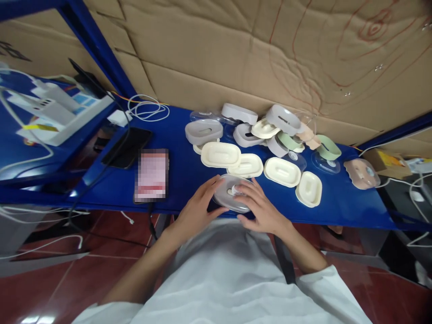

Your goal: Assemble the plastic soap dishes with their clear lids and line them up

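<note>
A grey oval soap box (225,193) with a clear lid lies near the front edge of the blue table, between my two hands. My left hand (199,208) curves round its left side, thumb at the near rim and fingers at the far rim. Across the right part of the lid spread the fingers of my right hand (262,208), its thumb toward the near edge; they partly cover a whitish round spot on the box. Just beyond are cream oval trays, one (221,155) overlapping another (248,166), with two more (282,172) to the right.
Behind the trays sit grey soap box bases (204,131), a green base (329,147) and clear lids. A closed pink soap box (362,173) stands far right. Left are a phone with a blurred screen (151,175), a black phone (126,146) and white cables (145,108). Cardboard (202,54) backs the table.
</note>
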### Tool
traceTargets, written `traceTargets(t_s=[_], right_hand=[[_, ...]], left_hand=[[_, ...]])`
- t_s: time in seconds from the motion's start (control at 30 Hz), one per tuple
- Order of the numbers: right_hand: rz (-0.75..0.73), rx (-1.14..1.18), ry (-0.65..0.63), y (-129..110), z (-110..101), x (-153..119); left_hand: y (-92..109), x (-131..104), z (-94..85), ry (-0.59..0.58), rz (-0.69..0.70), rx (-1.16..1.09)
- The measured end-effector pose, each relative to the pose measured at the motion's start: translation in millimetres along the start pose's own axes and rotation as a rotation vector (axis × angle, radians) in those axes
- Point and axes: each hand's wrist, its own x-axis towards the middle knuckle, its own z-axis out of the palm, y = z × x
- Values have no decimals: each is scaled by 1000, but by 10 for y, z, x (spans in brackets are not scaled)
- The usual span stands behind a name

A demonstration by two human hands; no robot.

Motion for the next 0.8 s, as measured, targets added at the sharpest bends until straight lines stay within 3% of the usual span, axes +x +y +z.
traceTargets(t_s=[0.13, 0.23, 0.4, 0.5, 0.6, 0.7, 0.8], right_hand=[[119, -56, 70, -54, 101, -22], [110, -60, 80, -74, 116, -9], [79, -121, 240, 25, -165, -204], [327, -319, 460, 267, -543, -692], [645, -643, 660, 690, -921, -1477], [864, -859, 716, 1147, -1128, -2316], [1019, -918, 710, 1456, -1178, -2897]], left_hand=[[-24, -2, 12, -5, 10, 21], [-18, -3, 8, -8, 9, 14], [36, 4, -46, -8, 3, -33], [72, 17, -79, -3, 4, -29], [87, 23, -82, -21, 4, -2], [76, 18, -60, -28, 27, 31], [60, 16, -37, -22, 64, 72]])
